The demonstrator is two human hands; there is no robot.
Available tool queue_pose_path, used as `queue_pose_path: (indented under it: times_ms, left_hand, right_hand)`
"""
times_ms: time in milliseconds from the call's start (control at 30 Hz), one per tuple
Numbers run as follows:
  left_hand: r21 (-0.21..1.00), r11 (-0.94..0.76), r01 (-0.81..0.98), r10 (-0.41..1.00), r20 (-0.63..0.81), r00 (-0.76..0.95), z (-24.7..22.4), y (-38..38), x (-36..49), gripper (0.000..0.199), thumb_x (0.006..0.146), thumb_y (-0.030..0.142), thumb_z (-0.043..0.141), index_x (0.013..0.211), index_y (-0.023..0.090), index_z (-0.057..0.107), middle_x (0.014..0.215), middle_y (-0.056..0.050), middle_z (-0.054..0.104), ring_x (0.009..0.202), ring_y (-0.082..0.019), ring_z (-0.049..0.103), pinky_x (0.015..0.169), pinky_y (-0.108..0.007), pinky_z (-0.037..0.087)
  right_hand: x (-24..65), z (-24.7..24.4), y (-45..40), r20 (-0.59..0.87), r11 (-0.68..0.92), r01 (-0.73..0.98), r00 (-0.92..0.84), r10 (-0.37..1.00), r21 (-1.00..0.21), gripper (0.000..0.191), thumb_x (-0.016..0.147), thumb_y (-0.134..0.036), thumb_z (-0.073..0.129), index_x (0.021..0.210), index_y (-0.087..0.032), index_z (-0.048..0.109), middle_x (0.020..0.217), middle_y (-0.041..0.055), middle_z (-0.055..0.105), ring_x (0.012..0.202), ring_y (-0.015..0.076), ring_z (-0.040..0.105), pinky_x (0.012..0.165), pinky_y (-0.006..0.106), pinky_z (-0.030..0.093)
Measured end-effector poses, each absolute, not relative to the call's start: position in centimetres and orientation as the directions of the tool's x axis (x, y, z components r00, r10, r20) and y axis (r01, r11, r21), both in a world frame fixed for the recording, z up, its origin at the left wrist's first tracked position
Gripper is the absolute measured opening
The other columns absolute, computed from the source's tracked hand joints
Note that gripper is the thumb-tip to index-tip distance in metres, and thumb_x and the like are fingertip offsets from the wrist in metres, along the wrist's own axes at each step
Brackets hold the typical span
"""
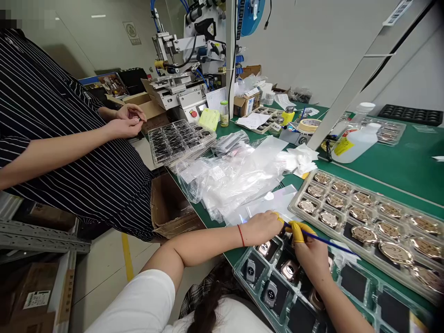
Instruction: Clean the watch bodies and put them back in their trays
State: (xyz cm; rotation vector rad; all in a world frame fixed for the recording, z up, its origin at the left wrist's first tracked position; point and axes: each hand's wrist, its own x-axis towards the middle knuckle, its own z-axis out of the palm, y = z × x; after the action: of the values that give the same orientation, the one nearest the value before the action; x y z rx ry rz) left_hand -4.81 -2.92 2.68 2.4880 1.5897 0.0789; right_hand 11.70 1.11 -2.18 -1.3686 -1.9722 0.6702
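Blue stick (331, 242) is sitting pinched in the right hand (312, 252) over the near tray (294, 292), apparently doing fine work beside the left hand (262, 227), whose grip I'm not making out, next move seemingly needing steadiness.

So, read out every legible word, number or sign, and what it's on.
Nothing reads clearly; all too small or blurred:
Wall sign
Barcode label on slanted post
Yellow label on plastic bottle
Label on tabletop carton
White label on lower-left carton
Printing on brown strip beside it
Paper label on plastic bag
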Motion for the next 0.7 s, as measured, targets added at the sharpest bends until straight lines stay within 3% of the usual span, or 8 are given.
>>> queue_pose_path:
  times_ms: [100, 200, 300, 467, 600, 700]
  left_hand:
    - [0.21, -0.405, 0.89, 0.903, -0.059, 0.425, 2.4, -2.6, -5.0, 0.018, 0.093, 0.011, 0.042, 0.09, 0.011, 0.059, 0.093, -0.011, 0.06, 0.093, -0.023, 0.054, 0.078, -0.032, 0.047]
    - [0.259, -0.423, 0.868, 0.891, -0.054, 0.45, 2.3, -2.5, -5.4, 0.02, 0.095, 0.014, 0.04, 0.087, 0.012, 0.059, 0.092, -0.01, 0.061, 0.093, -0.022, 0.053, 0.083, -0.032, 0.046]
    - [0.341, -0.44, 0.831, 0.876, -0.041, 0.481, 2.2, -2.5, -5.9, 0.021, 0.095, 0.012, 0.039, 0.085, 0.012, 0.057, 0.093, -0.01, 0.06, 0.092, -0.021, 0.053, 0.087, -0.033, 0.044]
    - [0.545, -0.393, 0.741, 0.883, -0.001, 0.469, 2.2, -2.2, -6.5, 0.016, 0.092, 0.016, 0.044, 0.081, 0.015, 0.055, 0.087, -0.006, 0.058, 0.088, -0.02, 0.053, 0.085, -0.034, 0.045]
    - [0.719, -0.266, 0.642, 0.943, 0.058, 0.327, 4.8, -5.3, -9.9, 0.017, 0.093, 0.024, 0.042, 0.083, 0.018, 0.054, 0.08, -0.001, 0.057, 0.073, -0.015, 0.054, 0.068, -0.027, 0.048]
    - [0.86, -0.104, 0.5, 0.995, 0.086, 0.058, 8.4, -11.3, -16.0, 0.018, 0.093, 0.032, 0.039, 0.084, 0.021, 0.051, 0.059, 0.006, 0.047, 0.047, -0.01, 0.044, 0.044, -0.02, 0.039]
  right_hand:
    - [11.6, -2.2, 1.0, 0.271, 0.371, 0.528, -0.259, 0.927, -0.764, 0.036, 0.079, -0.047, 0.042, 0.072, -0.02, 0.065, 0.075, 0.0093, 0.07, 0.075, 0.0265, 0.066, 0.068, 0.035, 0.051]
    - [11.4, -1.9, 0.9, 0.237, 0.369, 0.543, -0.299, 0.924, -0.754, 0.039, 0.08, -0.048, 0.042, 0.083, -0.019, 0.069, 0.077, 0.0109, 0.072, 0.072, 0.0283, 0.066, 0.066, 0.038, 0.052]
    - [11.0, -1.4, 0.7, 0.198, 0.365, 0.537, -0.345, 0.918, -0.76, 0.041, 0.083, -0.044, 0.039, 0.094, -0.017, 0.069, 0.088, 0.0143, 0.073, 0.082, 0.032, 0.067, 0.072, 0.043, 0.051]
    - [10.8, -0.6, 0.3, 0.14, 0.314, 0.523, -0.345, 0.928, -0.792, 0.031, 0.089, -0.037, 0.042, 0.1, -0.022, 0.066, 0.101, 0.0065, 0.073, 0.096, 0.0244, 0.065, 0.086, 0.036, 0.048]
    - [10.9, 0.0, 0.0, 0.096, 0.25, 0.48, -0.321, 0.942, -0.841, 0.027, 0.092, -0.039, 0.045, 0.102, -0.023, 0.064, 0.098, 0.0017, 0.073, 0.089, 0.0203, 0.066, 0.082, 0.033, 0.049]
    - [11.0, 0.7, -0.2, 0.056, 0.187, 0.437, -0.295, 0.954, -0.88, 0.031, 0.092, -0.045, 0.044, 0.093, -0.022, 0.065, 0.083, -0.0003, 0.072, 0.071, 0.017, 0.064, 0.068, 0.028, 0.049]
